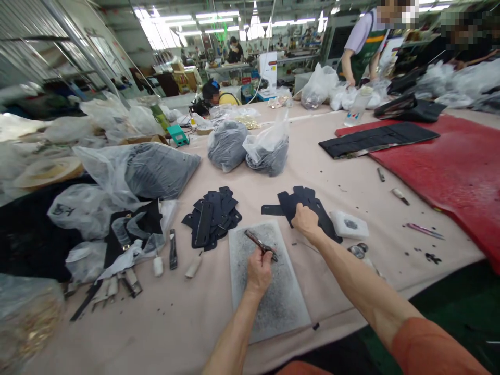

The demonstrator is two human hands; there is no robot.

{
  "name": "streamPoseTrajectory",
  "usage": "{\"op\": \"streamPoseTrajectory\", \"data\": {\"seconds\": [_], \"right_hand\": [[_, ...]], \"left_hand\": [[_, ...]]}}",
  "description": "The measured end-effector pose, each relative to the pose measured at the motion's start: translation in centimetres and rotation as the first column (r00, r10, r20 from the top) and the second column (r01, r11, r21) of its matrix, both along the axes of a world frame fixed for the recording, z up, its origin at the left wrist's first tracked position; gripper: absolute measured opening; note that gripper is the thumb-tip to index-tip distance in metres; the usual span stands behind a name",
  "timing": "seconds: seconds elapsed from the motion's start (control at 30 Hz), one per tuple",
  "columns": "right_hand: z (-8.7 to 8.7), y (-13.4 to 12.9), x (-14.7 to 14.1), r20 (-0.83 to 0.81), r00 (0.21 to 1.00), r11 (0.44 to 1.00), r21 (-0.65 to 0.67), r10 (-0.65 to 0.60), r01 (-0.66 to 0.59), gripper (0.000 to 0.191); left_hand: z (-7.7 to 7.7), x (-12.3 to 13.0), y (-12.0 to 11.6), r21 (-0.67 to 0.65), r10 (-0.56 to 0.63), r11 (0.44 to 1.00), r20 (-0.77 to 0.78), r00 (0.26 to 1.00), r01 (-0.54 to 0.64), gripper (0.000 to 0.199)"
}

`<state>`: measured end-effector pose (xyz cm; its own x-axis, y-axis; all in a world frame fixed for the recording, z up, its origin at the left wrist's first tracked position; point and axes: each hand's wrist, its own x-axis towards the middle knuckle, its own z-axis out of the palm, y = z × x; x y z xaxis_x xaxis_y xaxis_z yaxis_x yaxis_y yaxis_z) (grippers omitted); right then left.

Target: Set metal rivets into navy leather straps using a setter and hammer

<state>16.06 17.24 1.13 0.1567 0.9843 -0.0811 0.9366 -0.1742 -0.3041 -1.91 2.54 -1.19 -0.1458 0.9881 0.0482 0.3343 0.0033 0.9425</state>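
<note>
My left hand (259, 273) is closed around a dark, shiny metal rod-like tool (255, 240), held over a grey-speckled white board (287, 297). Farther out to the right, my right hand (307, 221) has its fingers curled together on a pile of black flat cut pieces (326, 219). Its fingertips appear to pinch one piece, though the grip is partly hidden. Left of the pile, a slotted black strip (272, 210) sticks out. Another heap of black cut pieces (214, 216) lies beyond the board's left corner.
A white block (349, 225) and small round metal items (358, 250) lie by my right forearm. Hand tools (173, 250) lie left of the board. Filled plastic bags (228, 146) stand behind. A red sheet (449, 161) covers the right side. Co-workers are beyond the table.
</note>
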Motion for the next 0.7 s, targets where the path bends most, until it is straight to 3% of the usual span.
{"op": "streamPoseTrajectory", "data": {"seconds": [0.17, 0.27, 0.43, 0.57, 0.7], "right_hand": [[1.3, 0.3, 2.3, -0.21, 0.969, 0.991, 0.008, 0.133, -0.134, 0.007], [1.6, -2.2, 2.8, -0.334, 0.918, 0.977, 0.091, 0.212, -0.192, 0.016], [-0.9, -9.4, 1.9, -0.579, 0.654, 0.86, 0.45, 0.487, -0.242, 0.022], [-3.5, -12.9, 1.1, -0.617, 0.615, 0.863, 0.44, 0.492, -0.248, 0.032], [-4.4, -13.8, 0.8, -0.699, 0.584, 0.906, 0.382, 0.412, -0.181, 0.044]], "left_hand": [[0.2, 0.1, 0.0, -0.002, 0.008, 1.0, 0.005, 1.0, -0.008, 0.026], [0.2, 0.2, 0.0, -0.009, 0.009, 1.0, 0.019, 1.0, -0.009, 0.025], [0.1, 0.4, 0.0, -0.028, 0.021, 0.999, 0.053, 0.998, -0.02, 0.021], [0.4, 0.6, -0.1, -0.024, 0.027, 0.999, 0.032, 0.999, -0.026, 0.019], [0.6, 0.6, -0.1, -0.02, 0.022, 1.0, 0.019, 1.0, -0.022, 0.019]]}}
